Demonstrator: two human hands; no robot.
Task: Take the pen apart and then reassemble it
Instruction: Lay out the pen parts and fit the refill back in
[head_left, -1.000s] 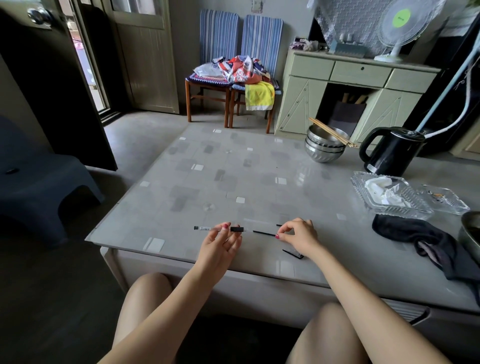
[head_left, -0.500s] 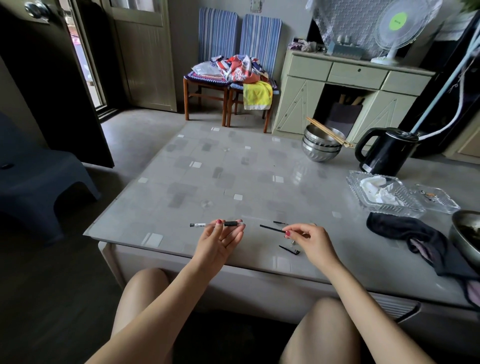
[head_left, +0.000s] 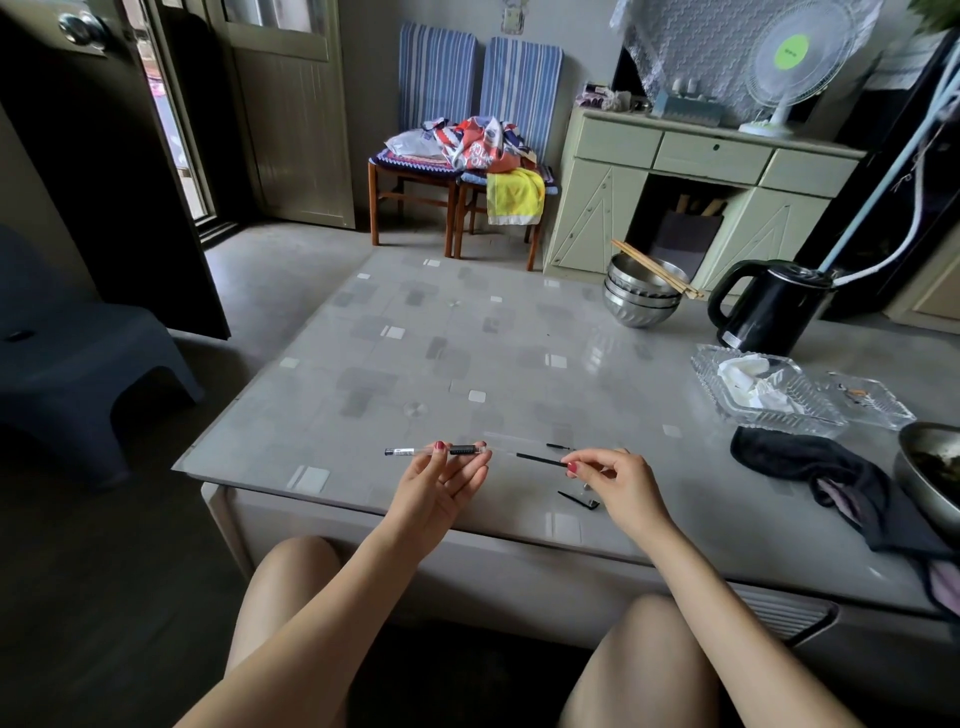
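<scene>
My left hand (head_left: 439, 486) holds the clear pen barrel (head_left: 415, 451) with its black grip, lying level and pointing left, above the table's near edge. My right hand (head_left: 618, 480) pinches the thin black ink refill (head_left: 540, 459) by its right end; its free tip points left toward the barrel's open end, a short gap away. On the table by my right hand lie a black pen cap (head_left: 577, 500) and a small dark piece (head_left: 560, 446). A tiny part under my right fingers is too small to tell.
The grey glass-topped table (head_left: 441, 364) holds stacked steel bowls with chopsticks (head_left: 641, 301), a black kettle (head_left: 769, 309), two glass trays (head_left: 763, 395), a dark cloth (head_left: 810, 467) and a metal bowl (head_left: 930, 473) at the right edge. A blue stool (head_left: 78, 353) stands left.
My right hand has lifted the refill off the table and turned its tip toward the barrel. My left hand kept the barrel steady and level.
</scene>
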